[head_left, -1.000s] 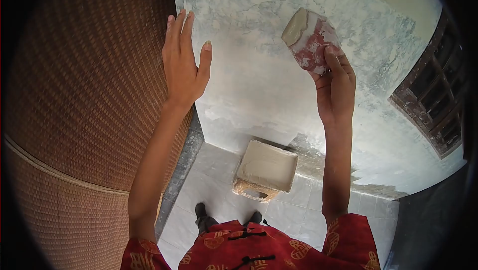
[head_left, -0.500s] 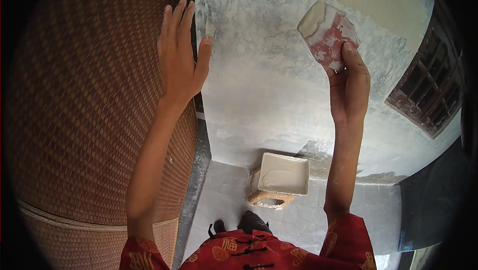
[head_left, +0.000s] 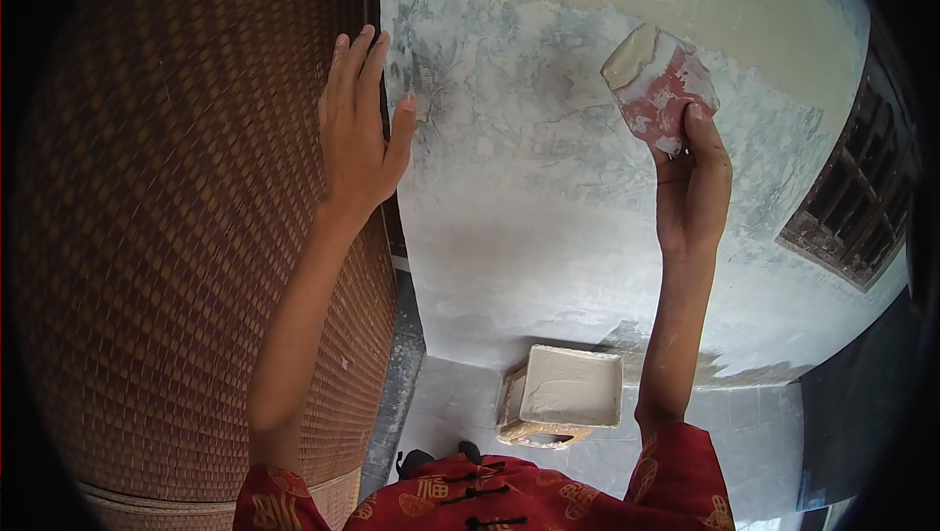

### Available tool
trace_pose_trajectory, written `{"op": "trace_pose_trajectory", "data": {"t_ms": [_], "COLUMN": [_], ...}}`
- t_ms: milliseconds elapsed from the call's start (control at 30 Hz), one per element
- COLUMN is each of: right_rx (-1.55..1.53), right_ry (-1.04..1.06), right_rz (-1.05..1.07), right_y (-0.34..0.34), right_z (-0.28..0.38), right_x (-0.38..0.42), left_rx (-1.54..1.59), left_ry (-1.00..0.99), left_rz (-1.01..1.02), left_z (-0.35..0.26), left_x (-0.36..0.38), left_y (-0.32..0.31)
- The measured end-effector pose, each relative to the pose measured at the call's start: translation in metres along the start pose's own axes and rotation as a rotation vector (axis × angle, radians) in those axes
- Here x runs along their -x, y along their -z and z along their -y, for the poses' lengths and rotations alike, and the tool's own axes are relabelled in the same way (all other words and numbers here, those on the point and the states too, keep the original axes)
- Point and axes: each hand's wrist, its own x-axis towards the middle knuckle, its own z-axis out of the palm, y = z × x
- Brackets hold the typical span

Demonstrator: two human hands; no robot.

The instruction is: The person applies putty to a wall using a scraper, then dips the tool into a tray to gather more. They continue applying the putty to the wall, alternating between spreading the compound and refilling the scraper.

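Observation:
Between the thumb and fingers of my right hand [head_left: 693,193] is a flat red putty scraper [head_left: 658,100], smeared with white, with a thick band of cream putty along its upper left edge. It is held up in front of the patchy plastered wall [head_left: 509,208]. My left hand [head_left: 357,135] is raised with fingers stretched out and nothing in it, at the wall's left edge beside the woven bamboo blind [head_left: 186,188]. Low by the wall stands a tray of cream putty [head_left: 573,386], resting on a putty-stained stool [head_left: 509,404].
A dark-framed window with bars [head_left: 847,179] is set in the wall at the right. Grey floor tiles [head_left: 455,394] run along the wall's foot. A rope [head_left: 215,507] crosses the blind low on the left. A dark panel [head_left: 852,433] stands at the lower right.
The view has tilted up slightly, so the tray and stool sit lower in it. Both hands appear a little lower, the right one slightly further right, still with the scraper.

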Motion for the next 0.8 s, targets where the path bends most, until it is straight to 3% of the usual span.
{"op": "trace_pose_trajectory", "data": {"t_ms": [533, 667, 800], "right_rx": [0.055, 0.185, 0.506], "right_ry": [0.088, 0.238, 0.587], "right_rz": [0.004, -0.06, -0.084], "right_y": [-0.067, -0.095, -0.126], "right_z": [-0.065, -0.089, -0.122], "right_x": [-0.031, -0.039, -0.048], "left_rx": [0.116, 0.163, 0.226], "left_ry": [-0.02, -0.014, 0.027], "left_rz": [-0.069, -0.084, -0.072], "left_z": [0.091, 0.118, 0.139], "left_x": [-0.013, -0.019, -0.018], "left_y": [-0.065, -0.088, -0.108]}}
